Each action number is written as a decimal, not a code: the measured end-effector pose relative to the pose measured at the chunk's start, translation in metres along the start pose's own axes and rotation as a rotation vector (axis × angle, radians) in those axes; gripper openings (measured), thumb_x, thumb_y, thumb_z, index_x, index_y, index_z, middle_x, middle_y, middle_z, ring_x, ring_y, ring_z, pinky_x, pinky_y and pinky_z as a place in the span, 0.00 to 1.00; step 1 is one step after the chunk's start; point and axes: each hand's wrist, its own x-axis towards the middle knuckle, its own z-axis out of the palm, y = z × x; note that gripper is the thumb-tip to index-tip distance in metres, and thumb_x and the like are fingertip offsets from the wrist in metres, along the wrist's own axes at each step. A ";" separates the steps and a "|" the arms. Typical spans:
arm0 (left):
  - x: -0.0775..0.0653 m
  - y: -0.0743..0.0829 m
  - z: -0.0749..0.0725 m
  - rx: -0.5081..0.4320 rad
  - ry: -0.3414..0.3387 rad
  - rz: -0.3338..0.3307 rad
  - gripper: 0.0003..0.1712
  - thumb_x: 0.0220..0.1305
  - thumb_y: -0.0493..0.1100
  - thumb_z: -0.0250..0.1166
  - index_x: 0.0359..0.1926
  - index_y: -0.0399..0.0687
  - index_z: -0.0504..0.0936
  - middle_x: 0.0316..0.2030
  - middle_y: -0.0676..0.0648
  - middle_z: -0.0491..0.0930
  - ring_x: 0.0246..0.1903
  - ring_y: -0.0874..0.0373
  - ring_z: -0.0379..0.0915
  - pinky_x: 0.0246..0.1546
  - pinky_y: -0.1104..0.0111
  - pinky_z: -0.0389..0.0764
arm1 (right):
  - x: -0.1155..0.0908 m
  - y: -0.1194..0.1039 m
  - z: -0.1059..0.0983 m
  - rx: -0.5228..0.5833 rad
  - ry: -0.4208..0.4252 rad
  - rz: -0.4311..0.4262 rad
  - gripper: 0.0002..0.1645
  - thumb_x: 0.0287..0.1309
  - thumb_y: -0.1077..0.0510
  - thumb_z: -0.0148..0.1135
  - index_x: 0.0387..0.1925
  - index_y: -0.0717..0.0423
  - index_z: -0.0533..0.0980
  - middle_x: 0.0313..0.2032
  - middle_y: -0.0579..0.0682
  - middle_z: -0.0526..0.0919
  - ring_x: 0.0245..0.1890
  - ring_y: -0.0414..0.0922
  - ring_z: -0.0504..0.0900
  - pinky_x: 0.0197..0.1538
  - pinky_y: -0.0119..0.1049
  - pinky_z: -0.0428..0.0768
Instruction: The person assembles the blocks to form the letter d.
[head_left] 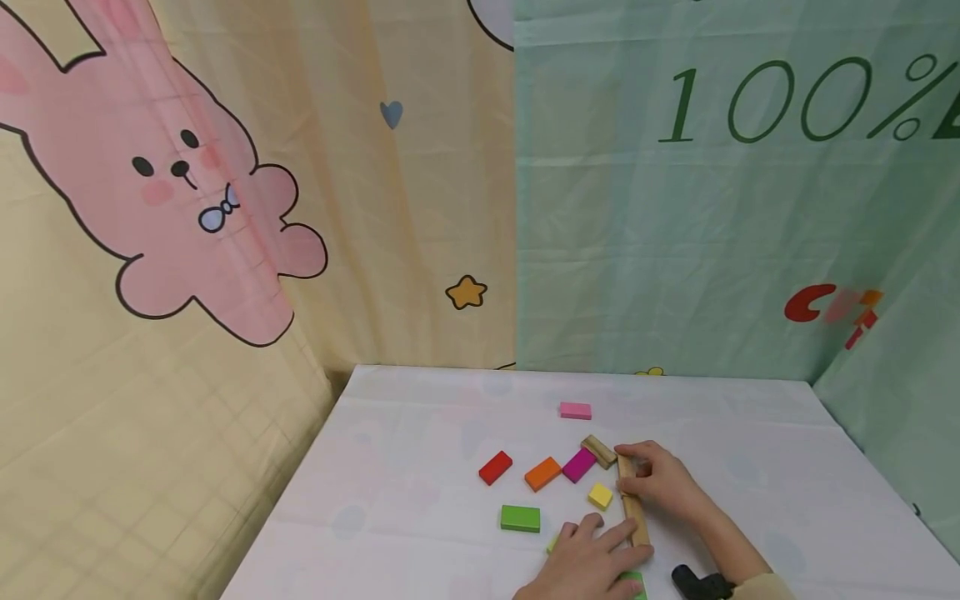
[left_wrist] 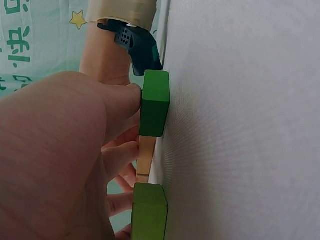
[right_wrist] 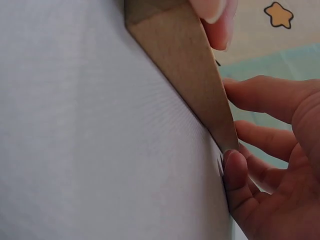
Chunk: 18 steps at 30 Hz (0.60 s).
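Note:
A long, narrow wooden block [head_left: 638, 523] lies on the table, pointing away from me. My right hand [head_left: 669, 482] pinches its far part between thumb and fingers, and the right wrist view shows the thumb [right_wrist: 235, 172] low against the wood. My left hand [head_left: 581, 562] is spread over the near end, with a fingertip touching the wood. Beside the left thumb stands a dark green block [left_wrist: 155, 102]. A lighter green block [left_wrist: 149, 212] sits by the other left fingers, mostly covered in the head view. A small yellow block [head_left: 600, 497] lies left of the wooden one.
Further left are a magenta block [head_left: 579, 465], an orange block [head_left: 543, 473], a red block [head_left: 496, 468] and a green block [head_left: 521, 518]. A shorter wooden block [head_left: 599, 451] touches the magenta one. At the back lies a pink block [head_left: 575, 410]. Curtains hang behind the white table [head_left: 405, 467].

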 end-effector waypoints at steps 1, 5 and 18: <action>0.000 0.000 0.000 -0.001 -0.002 -0.001 0.28 0.76 0.66 0.47 0.74 0.83 0.59 0.75 0.67 0.51 0.65 0.56 0.59 0.51 0.61 0.71 | 0.000 0.000 0.000 -0.002 -0.004 0.000 0.33 0.52 0.54 0.77 0.60 0.55 0.79 0.47 0.52 0.76 0.36 0.46 0.72 0.31 0.35 0.74; 0.000 0.000 0.000 -0.016 -0.006 -0.002 0.28 0.76 0.66 0.47 0.74 0.83 0.59 0.75 0.67 0.51 0.65 0.56 0.60 0.52 0.60 0.72 | 0.003 0.002 -0.001 -0.008 -0.013 0.015 0.33 0.51 0.55 0.77 0.60 0.54 0.79 0.46 0.51 0.76 0.37 0.47 0.72 0.33 0.36 0.75; -0.001 0.000 0.001 -0.009 0.017 0.006 0.28 0.75 0.66 0.47 0.74 0.83 0.59 0.75 0.67 0.52 0.65 0.56 0.59 0.52 0.59 0.73 | 0.005 0.005 -0.002 -0.014 -0.011 0.005 0.34 0.48 0.54 0.79 0.59 0.54 0.80 0.45 0.49 0.78 0.36 0.46 0.74 0.33 0.37 0.75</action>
